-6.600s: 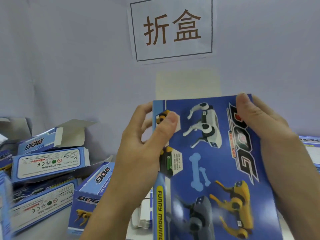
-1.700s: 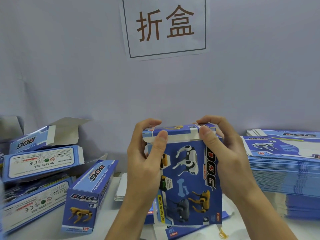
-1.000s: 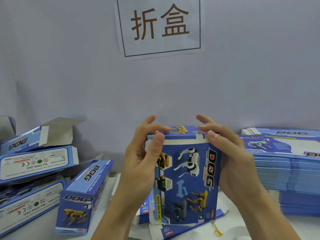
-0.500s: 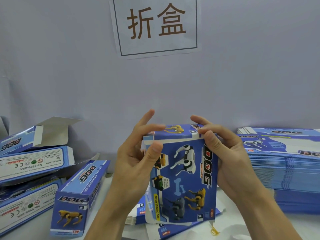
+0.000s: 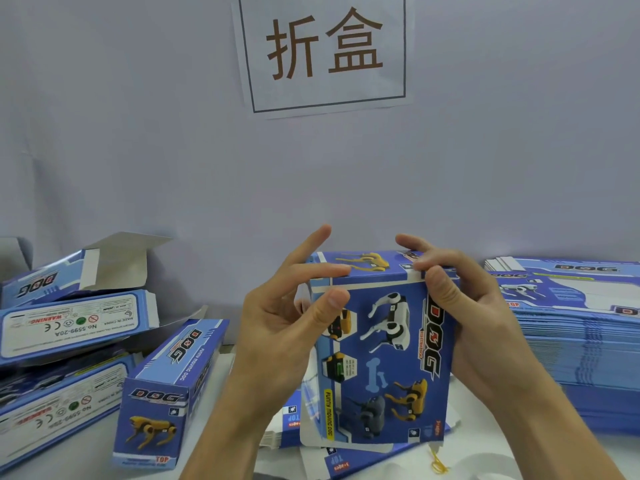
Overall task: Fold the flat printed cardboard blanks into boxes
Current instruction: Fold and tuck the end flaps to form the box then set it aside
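Step in hand, by my read: closing the top end of the box (image 5: 377, 348); it stands upright at centre frame, lifted just above the loose blanks (image 5: 349, 460) lying on the desk (image 5: 519, 462) at 6 o'clock; top flap (image 5: 363, 266) is folded over and looks nearly seated, a thin white edge showing along the front fold.

Left hand (image 5: 277, 327): thumb pressed on the front panel's upper-left corner, one finger laid along the flap's left end, index lifted clear and pointing to 1 o'clock; fingers mostly straight, pressing not wrapping.

Right hand (image 5: 474, 313): thumb on the front panel's top-right edge, fingers curled over the flap's right corner and round the side; firm pinch on the box.

Surroundings: finished boxes (image 5: 79, 341) piled at 9 o'clock, one more box (image 5: 166, 393) lying at 8 o'clock; tall stack of flat blanks (image 5: 568, 341) at 3 o'clock, well stocked, so the job looks far from done; paper sign (image 5: 325, 53) on the wall at 12 o'clock.

Next move, as I judge it: press the flap down evenly so the tuck goes fully home; check the bottom end, hidden from here; then set the box on the left pile and pull a fresh blank from the right stack.
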`<action>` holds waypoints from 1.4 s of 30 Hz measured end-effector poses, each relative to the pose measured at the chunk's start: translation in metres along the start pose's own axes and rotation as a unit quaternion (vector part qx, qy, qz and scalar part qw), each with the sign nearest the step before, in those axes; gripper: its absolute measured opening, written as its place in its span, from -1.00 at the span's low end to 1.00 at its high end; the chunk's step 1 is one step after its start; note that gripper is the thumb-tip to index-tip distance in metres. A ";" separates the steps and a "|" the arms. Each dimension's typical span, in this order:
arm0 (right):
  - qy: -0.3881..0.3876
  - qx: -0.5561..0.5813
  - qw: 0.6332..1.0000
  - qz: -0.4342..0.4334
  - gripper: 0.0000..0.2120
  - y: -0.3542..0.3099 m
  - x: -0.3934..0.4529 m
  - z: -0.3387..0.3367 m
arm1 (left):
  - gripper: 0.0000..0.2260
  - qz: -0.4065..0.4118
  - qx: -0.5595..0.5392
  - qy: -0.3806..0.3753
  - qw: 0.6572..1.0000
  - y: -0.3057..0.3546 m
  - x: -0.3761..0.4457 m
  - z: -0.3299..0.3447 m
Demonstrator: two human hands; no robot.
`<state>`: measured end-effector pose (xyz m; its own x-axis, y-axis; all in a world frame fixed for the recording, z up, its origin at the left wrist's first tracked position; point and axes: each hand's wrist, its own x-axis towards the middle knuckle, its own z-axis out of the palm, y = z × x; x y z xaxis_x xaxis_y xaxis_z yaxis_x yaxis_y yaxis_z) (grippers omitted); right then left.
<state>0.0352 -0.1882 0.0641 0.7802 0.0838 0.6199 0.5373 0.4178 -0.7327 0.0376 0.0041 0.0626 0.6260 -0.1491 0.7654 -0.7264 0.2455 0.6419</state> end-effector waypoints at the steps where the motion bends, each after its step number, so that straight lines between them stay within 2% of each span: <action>1: 0.000 0.003 1.000 -0.001 -0.65 0.000 0.000 0.000 | -0.72 0.002 0.005 0.004 1.000 -0.001 0.000 0.000; 7: 0.012 -0.003 1.000 0.001 -0.64 0.000 0.000 0.002 | -0.76 0.014 0.004 0.020 1.000 -0.004 0.000 -0.001; 10: 0.019 -0.001 1.000 -0.007 -0.80 0.002 0.001 0.004 | -0.79 0.014 -0.009 0.008 1.000 -0.004 -0.001 -0.003; 11: 0.013 0.001 1.000 -0.007 -0.80 0.001 0.001 0.004 | -0.78 0.010 -0.014 0.004 1.000 -0.003 -0.001 -0.004; 14: -0.009 0.007 1.000 0.003 -0.61 0.000 0.000 0.003 | -0.79 0.006 -0.029 -0.003 1.000 -0.002 -0.001 -0.005; 16: -0.012 0.004 1.000 0.010 -0.58 -0.002 -0.001 0.000 | -0.82 0.005 -0.026 -0.004 1.000 -0.002 0.000 -0.003; 21: -0.001 0.002 1.000 0.012 -0.77 -0.002 -0.001 0.000 | -0.83 0.013 -0.015 -0.001 1.000 -0.005 0.000 -0.004; 27: 0.009 -0.001 1.000 0.011 -0.60 -0.001 -0.001 0.002 | -0.81 0.014 0.008 0.017 1.000 -0.009 -0.001 -0.005; 34: -0.009 0.013 1.000 0.001 -0.72 0.000 -0.001 0.000 | -0.78 0.010 -0.010 0.042 0.999 -0.005 0.000 -0.004; 42: 0.005 0.004 1.000 -0.007 -0.63 0.000 0.001 0.003 | -0.74 -0.018 0.004 0.054 0.998 0.000 -0.001 -0.005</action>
<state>0.0348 -0.1853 0.0652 0.7759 0.0694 0.6270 0.5453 0.4258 -0.7220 0.0388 0.0085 0.0618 0.6781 -0.0537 0.7330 -0.7048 0.2351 0.6693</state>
